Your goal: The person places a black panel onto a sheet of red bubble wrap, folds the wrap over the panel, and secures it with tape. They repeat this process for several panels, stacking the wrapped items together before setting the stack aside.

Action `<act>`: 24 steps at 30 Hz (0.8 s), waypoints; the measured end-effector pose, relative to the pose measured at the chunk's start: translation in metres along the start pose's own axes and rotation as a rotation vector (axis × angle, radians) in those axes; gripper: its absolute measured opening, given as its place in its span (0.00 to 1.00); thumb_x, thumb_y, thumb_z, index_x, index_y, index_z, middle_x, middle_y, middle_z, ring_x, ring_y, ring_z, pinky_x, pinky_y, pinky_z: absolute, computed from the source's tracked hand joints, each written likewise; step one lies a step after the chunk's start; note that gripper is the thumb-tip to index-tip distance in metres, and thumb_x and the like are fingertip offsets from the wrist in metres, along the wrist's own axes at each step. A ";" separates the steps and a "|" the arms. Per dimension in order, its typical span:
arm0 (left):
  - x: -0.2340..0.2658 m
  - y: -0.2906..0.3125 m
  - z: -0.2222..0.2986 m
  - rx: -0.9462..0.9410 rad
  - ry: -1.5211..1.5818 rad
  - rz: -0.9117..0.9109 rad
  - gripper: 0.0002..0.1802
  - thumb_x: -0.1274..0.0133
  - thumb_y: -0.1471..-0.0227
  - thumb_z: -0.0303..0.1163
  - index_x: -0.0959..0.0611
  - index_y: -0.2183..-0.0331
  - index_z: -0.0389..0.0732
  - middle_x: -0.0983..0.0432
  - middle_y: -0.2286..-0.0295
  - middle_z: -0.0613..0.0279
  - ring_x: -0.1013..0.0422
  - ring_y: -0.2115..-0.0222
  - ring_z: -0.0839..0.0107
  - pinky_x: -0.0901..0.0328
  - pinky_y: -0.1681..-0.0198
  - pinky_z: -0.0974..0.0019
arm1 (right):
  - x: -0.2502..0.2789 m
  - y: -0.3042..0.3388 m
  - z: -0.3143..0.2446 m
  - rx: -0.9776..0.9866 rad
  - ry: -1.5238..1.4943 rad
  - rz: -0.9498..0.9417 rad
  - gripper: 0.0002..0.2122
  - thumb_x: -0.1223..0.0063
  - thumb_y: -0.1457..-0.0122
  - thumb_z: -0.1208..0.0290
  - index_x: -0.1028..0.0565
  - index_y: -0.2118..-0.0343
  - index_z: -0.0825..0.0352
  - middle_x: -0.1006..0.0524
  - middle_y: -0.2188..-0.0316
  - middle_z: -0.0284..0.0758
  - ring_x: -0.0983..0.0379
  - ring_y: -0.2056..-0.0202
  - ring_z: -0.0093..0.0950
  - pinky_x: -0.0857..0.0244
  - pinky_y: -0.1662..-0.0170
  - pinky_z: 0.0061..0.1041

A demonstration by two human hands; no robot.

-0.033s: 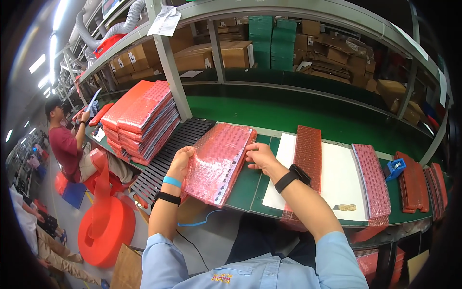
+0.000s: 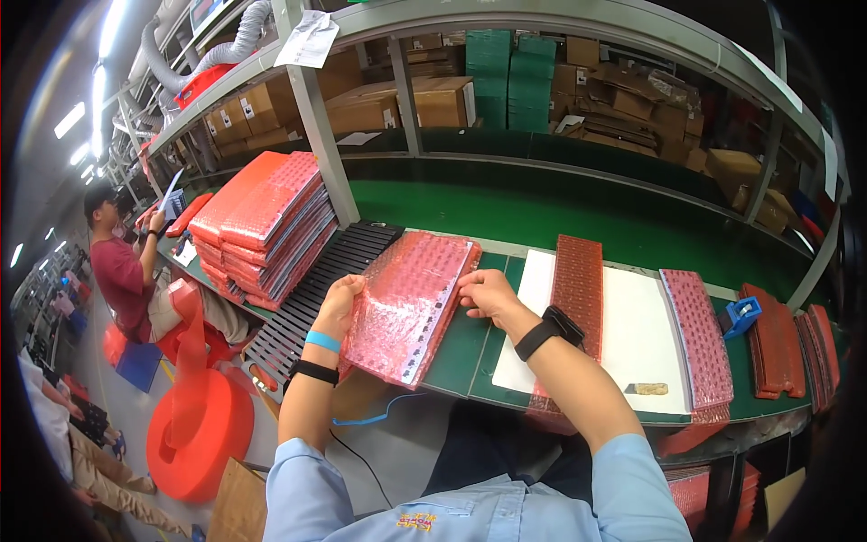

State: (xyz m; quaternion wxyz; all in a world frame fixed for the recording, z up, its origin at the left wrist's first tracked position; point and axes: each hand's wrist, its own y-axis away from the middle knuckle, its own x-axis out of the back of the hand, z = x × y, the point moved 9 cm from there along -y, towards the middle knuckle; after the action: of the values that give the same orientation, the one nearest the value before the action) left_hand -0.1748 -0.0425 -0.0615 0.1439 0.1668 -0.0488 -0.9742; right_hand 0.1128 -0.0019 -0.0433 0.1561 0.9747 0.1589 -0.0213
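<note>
A flat pack in pink bubble wrap [image 2: 411,307] lies on the bench before me, a white printed strip showing along its right side. My left hand [image 2: 340,307] is closed on the pack's left edge. At the opposite edge, the bent fingers of my right hand [image 2: 488,294] are slightly apart; their tips meet or nearly meet the wrap. Left of the pack stands a tall stack of similar bubble-wrapped packs [image 2: 262,226]. A black slatted panel [image 2: 302,289] lies between stack and pack, partly under the pack.
Right of me, a white board [image 2: 632,334] carries a red bubble-wrap strip [image 2: 578,289]. Beyond are a pink wrapped piece [image 2: 695,334], a blue tape dispenser [image 2: 741,316] and red pouches [image 2: 772,352]. A red foam roll [image 2: 203,434] stands on the floor; a co-worker [image 2: 122,262] sits at left.
My right hand has shifted very slightly left along the pack's edge. The left hand and the pack stay put. The co-worker's hands moved a little.
</note>
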 end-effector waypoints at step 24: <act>-0.001 0.014 0.027 -0.234 -0.417 0.110 0.08 0.49 0.41 0.24 0.24 0.58 0.38 0.25 0.74 0.67 0.30 0.76 0.79 0.35 0.71 0.76 | -0.025 -0.030 0.025 -0.055 -0.020 0.085 0.04 0.41 0.44 0.77 0.23 0.70 0.72 0.23 0.75 0.36 0.25 0.78 0.25 0.26 0.80 0.25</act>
State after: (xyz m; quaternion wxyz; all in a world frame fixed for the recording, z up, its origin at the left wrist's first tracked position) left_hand -0.1794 -0.0544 -0.0338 0.2020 -0.0585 0.0267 -0.9773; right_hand 0.0795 0.0100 -0.0739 0.1852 0.9756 0.1164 -0.0199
